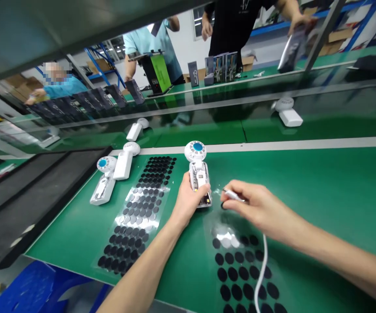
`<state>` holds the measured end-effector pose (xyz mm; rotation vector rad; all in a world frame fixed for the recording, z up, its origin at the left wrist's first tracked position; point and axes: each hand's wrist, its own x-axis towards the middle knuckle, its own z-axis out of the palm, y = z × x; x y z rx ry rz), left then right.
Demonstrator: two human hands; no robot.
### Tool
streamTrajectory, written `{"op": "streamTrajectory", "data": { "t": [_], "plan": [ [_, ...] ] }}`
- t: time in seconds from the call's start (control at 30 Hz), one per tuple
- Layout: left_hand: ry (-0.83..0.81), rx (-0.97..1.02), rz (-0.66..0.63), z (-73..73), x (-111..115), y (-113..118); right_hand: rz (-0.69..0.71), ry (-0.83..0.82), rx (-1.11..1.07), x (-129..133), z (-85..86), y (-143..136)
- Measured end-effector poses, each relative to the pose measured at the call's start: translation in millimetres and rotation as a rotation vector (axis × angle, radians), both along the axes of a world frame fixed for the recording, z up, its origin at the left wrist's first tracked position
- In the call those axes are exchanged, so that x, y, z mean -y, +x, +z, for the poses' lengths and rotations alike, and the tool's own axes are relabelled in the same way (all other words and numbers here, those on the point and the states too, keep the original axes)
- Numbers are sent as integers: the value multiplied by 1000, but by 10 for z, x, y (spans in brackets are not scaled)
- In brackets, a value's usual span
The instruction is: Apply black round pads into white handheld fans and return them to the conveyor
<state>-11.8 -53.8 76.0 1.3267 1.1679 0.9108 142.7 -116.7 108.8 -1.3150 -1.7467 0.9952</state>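
Green workbench [321, 191]: the left hand [188, 198] is clasping a white device [200, 169], its blue centre showing, apparently unfinished. Just beside it, the right hand [256, 202] is pinching a white cable plug [233, 195]; many black discs [236, 291] are remaining on clear sheets.

Cable [261, 274] running out of the lower edge; right dot sheet [248, 273] being cropped below; one co-worker's face [57, 73] being pixelated; raised box [291, 50] blurring.

Slender, bare forearms [318, 243] taper to narrow wrists [179, 218], with left hand [191, 195] and right hand [255, 202] equally bare.
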Motion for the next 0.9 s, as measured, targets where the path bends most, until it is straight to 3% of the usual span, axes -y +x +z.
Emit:
{"op": "streamTrajectory", "data": {
  "t": [0.17, 0.33, 0.53, 0.9],
  "plan": [
    [-77, 189, -177, 63, 204, 81, -47, 60, -75, -125, 179, 153],
    [-112, 252, -289, 65, 276, 164, -51, 319, 214, -149, 125, 83],
    [-104, 212, -282, 27, 271, 135, -44, 377, 329, -155, 75, 77],
    [-49, 189, -290, -5, 242, 135, -100, 325, 306, -179, 68, 49]
  ]
}}
